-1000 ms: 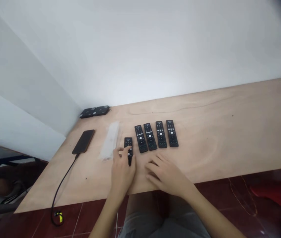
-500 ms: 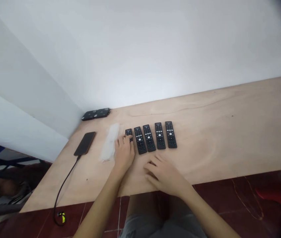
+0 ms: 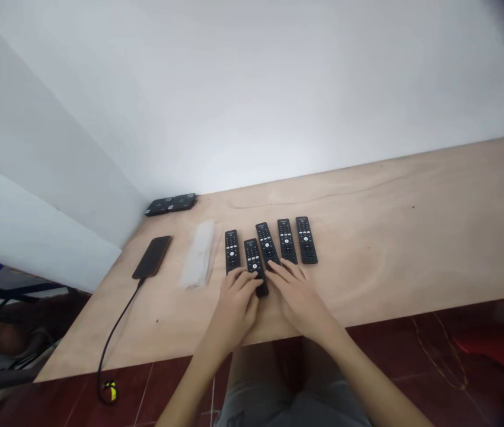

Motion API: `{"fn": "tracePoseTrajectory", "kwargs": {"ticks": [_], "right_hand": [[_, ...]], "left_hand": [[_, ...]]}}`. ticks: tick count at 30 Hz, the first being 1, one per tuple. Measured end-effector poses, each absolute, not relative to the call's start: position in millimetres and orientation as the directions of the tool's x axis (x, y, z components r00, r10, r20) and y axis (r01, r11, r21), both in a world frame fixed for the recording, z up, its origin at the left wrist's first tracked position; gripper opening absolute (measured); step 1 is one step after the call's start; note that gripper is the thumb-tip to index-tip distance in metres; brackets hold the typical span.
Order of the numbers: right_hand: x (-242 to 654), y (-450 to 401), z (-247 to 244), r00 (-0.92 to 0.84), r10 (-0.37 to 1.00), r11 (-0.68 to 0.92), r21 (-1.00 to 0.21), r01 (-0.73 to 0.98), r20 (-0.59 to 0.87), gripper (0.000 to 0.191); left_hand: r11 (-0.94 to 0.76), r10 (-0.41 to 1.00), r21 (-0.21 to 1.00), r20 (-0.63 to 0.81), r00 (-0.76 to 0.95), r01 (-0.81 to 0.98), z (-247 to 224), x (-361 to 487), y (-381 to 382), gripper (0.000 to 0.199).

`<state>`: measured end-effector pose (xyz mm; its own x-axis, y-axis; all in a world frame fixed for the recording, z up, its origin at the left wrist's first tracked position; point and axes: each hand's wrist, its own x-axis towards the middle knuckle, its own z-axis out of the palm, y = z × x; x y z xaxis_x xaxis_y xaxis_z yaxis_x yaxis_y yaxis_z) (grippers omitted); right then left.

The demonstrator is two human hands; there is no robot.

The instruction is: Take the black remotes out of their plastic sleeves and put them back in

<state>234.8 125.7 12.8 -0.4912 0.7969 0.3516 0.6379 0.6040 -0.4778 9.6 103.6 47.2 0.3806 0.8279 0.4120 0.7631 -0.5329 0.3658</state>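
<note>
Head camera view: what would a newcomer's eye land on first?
Probably the five black remote controls side by side mid-table, with the second from the left set nearer the person and the left hand touching its lower part. The right hand is at the lower ends of the remotes just beside it. Next, perhaps, the dark smartphone on the table's left side, its black cable hanging over the front edge.

A cabled phone [image 3: 152,257] lies near two black boxes [image 3: 174,203].
</note>
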Motion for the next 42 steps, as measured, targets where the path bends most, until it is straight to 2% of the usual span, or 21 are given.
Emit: {"fn": "tracePoseTrajectory", "kwargs": {"ticks": [4, 7, 8, 10, 11, 16, 18, 20, 23, 25, 28, 31, 36, 42], "right_hand": [[241, 120, 31, -0.498, 0.779, 0.619, -0.587, 0.521, 0.38, 0.066], [261, 103, 45, -0.599, 0.724, 0.643, -0.646, 0.41, 0.341, 0.053], [270, 96, 46, -0.641, 0.699, 0.654, -0.648, 0.391, 0.319, 0.058], [289, 82, 43, -0.656, 0.69, 0.657, -0.644, 0.391, 0.305, 0.081], [297, 75, 40, -0.643, 0.703, 0.649, -0.644, 0.406, 0.304, 0.083], [325, 62, 28, -0.604, 0.717, 0.655, -0.633, 0.413, 0.347, 0.061], [328, 63, 31, -0.606, 0.714, 0.654, -0.642, 0.4, 0.35, 0.061], [329, 66, 34, -0.607, 0.72, 0.64, -0.659, 0.395, 0.335, 0.065], [329, 70, 38, -0.605, 0.738, 0.605, -0.689, 0.398, 0.299, 0.068], [329, 72, 39, -0.603, 0.748, 0.583, -0.709, 0.396, 0.278, 0.064], [327, 76, 40, -0.587, 0.772, 0.533, -0.749, 0.393, 0.242, 0.056], [322, 84, 41, -0.544, 0.803, 0.497, -0.777, 0.387, 0.243, 0.046], [306, 104, 41, -0.503, 0.821, 0.469, -0.822, 0.322, 0.272, 0.04], [299, 121, 47, -0.532, 0.789, 0.497, -0.829, 0.258, 0.307, 0.035]], "left_hand": [[-0.532, 0.84, 0.435, 0.376, 0.39, 0.726, 54, 20, 73, 0.048], [-0.532, 0.846, 0.486, 0.322, 0.424, 0.693, 58, 34, 51, 0.059], [-0.535, 0.845, 0.499, 0.303, 0.441, 0.682, 59, 39, 44, 0.064], [-0.543, 0.836, 0.527, 0.264, 0.481, 0.654, 61, 50, 33, 0.07], [-0.551, 0.827, 0.546, 0.251, 0.503, 0.632, 62, 54, 29, 0.071], [-0.565, 0.804, 0.629, 0.277, 0.526, 0.533, 59, 62, 27, 0.056], [-0.557, 0.824, 0.617, 0.328, 0.462, 0.556, 57, 54, 35, 0.047], [-0.537, 0.843, 0.58, 0.352, 0.406, 0.613, 55, 42, 46, 0.047], [-0.511, 0.86, 0.517, 0.312, 0.405, 0.687, 52, 18, 61, 0.059], [-0.515, 0.857, 0.52, 0.287, 0.428, 0.681, 50, 4, 67, 0.049], [-0.504, 0.862, 0.559, 0.283, 0.42, 0.658, 47, -9, 70, 0.029], [-0.446, 0.894, 0.616, 0.278, 0.35, 0.65, 48, -11, 68, 0.021], [-0.278, 0.954, 0.762, 0.147, 0.262, 0.585, 57, -3, 66, 0.025], [-0.157, 0.973, 0.854, 0.047, 0.226, 0.496, 54, 7, 76, 0.021]]}}
